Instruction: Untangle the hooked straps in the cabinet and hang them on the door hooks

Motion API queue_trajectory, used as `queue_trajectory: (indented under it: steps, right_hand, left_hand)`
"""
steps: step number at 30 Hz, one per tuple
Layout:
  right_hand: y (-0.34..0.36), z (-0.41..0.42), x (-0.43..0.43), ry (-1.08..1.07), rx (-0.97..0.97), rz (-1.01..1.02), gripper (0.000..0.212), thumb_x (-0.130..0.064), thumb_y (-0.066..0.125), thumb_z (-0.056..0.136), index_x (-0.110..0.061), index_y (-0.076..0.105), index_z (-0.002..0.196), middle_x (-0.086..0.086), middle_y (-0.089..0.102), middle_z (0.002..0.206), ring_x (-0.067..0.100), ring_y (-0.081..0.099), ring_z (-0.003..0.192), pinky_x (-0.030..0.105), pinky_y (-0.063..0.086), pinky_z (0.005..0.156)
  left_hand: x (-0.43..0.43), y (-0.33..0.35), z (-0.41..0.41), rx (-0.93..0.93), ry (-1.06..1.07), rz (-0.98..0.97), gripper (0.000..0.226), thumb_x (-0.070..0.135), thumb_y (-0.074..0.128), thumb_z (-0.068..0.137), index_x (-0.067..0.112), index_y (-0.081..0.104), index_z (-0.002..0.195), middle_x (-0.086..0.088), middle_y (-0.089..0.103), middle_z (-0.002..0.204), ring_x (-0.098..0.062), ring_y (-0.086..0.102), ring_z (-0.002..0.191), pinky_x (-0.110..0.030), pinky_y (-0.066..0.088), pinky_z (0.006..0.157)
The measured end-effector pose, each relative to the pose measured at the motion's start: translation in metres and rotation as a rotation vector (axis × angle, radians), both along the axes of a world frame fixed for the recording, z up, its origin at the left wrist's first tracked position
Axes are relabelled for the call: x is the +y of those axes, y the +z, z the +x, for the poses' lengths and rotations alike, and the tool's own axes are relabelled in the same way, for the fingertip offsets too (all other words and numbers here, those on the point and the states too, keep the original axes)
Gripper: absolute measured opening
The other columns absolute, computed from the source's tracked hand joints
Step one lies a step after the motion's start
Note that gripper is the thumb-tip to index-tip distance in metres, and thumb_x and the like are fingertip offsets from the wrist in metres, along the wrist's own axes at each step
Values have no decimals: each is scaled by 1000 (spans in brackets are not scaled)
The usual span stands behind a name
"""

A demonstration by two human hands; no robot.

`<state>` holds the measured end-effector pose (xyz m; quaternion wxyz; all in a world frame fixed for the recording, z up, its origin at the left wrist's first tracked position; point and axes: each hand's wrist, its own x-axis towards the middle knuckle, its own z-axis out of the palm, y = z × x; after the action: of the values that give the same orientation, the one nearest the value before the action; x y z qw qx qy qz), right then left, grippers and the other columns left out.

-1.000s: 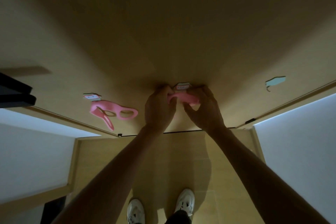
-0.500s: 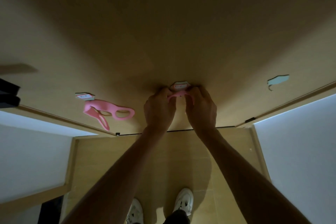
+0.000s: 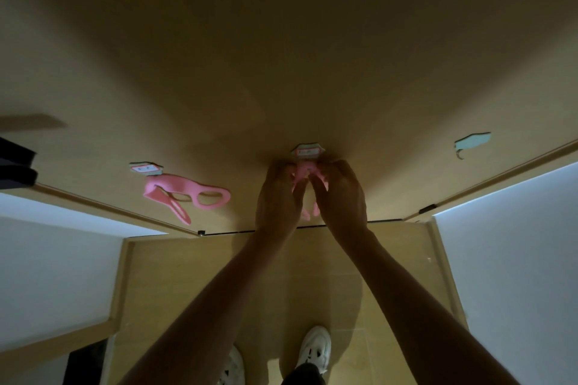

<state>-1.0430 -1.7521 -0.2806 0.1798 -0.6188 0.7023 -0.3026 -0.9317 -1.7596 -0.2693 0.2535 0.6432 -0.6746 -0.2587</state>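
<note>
Soft pink looped rubbery strap (image 3: 302, 170) at middle door hook (image 3: 308, 151); looks light, floppy; left hand (image 3: 276, 200) & right hand (image 3: 342, 197) both pinch its top loop; best grip pt.

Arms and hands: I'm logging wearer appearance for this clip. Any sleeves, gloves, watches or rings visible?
Both forearms are bare up to the frame edge, so no sleeves show. The left hand and right hand wear no gloves. No watch or band shows at either wrist. The light is too dim to rule out rings.
</note>
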Motion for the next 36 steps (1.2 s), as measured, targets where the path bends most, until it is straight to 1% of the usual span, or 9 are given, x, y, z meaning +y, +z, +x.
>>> queue_trajectory:
  steps: [2, 5, 9, 11, 16, 19, 21, 29, 36]
  right_hand:
    - [1, 0, 0, -43, -29, 5, 20, -20, 59, 90, -8, 62, 106, 9, 62, 106, 27, 61, 93, 36, 53, 70]
    - [5, 0, 0, -63, -77, -7, 20, -18, 60, 88, -7, 58, 104, 9, 64, 102, 29, 61, 92, 39, 53, 69]
    - [7, 3, -2, -35, -48, 20, 20, -21, 61, 88, -8, 60, 104, 9, 62, 108, 29, 60, 94, 43, 54, 70]
    - [8, 3, 0, -34, -47, 24, 23, -21, 61, 88, -8, 59, 107, 10, 60, 111, 31, 60, 95, 44, 54, 71]
    - [15, 1, 5, -33, -57, 40, 26, -19, 60, 89, -7, 55, 111, 13, 58, 109, 31, 63, 90, 44, 56, 70]
    - [22, 1, 8, -28, -61, 35, 27, -16, 60, 87, -5, 55, 111, 13, 57, 109, 32, 62, 90, 43, 55, 69]
    - [26, 1, 11, -27, -35, 55, 28, -16, 61, 86, -5, 54, 111, 13, 57, 110, 31, 60, 93, 43, 55, 70]
    - [36, -2, 13, -19, 80, 101, 30, -22, 61, 87, -9, 54, 113, 10, 55, 115, 26, 52, 106, 39, 53, 76]
    - [64, 14, 30, 37, 201, 44, 29, -23, 61, 86, -6, 58, 110, 14, 60, 113, 31, 58, 101, 41, 54, 78]
  left_hand:
    - [-1, -2, 2, 52, 46, -33, 17, 16, 63, 86, 4, 60, 98, -11, 61, 98, -23, 63, 82, -28, 48, 71]
    - [-1, -3, 0, 136, 98, -76, 15, 11, 67, 82, 4, 58, 92, -12, 65, 89, -23, 63, 75, -34, 52, 68]
    - [-2, 3, -9, 307, 235, -14, 20, 9, 69, 81, 1, 55, 93, -9, 68, 81, -15, 63, 69, -8, 46, 60]
    - [0, 4, -9, 345, 256, 4, 21, 10, 70, 81, 1, 55, 93, -7, 68, 80, -14, 64, 70, -5, 44, 60]
    - [2, 10, 0, 202, 81, 24, 16, 13, 65, 85, 2, 59, 96, -10, 72, 92, -17, 67, 84, -7, 42, 68]
    - [1, 13, 5, 125, 34, 70, 17, 12, 61, 85, 4, 57, 100, -11, 70, 96, -23, 67, 88, -28, 52, 79]
    - [0, 15, 9, 103, 16, 107, 18, 14, 61, 84, 5, 56, 100, -10, 69, 96, -24, 66, 88, -35, 54, 79]
    - [-2, 31, 22, -27, -67, 296, 35, 23, 57, 88, 7, 52, 118, -12, 63, 115, -28, 60, 107, -39, 50, 90]
    - [6, 81, 61, -158, -95, 326, 46, 24, 47, 94, 12, 37, 137, -11, 48, 135, -25, 48, 124, -37, 42, 98]
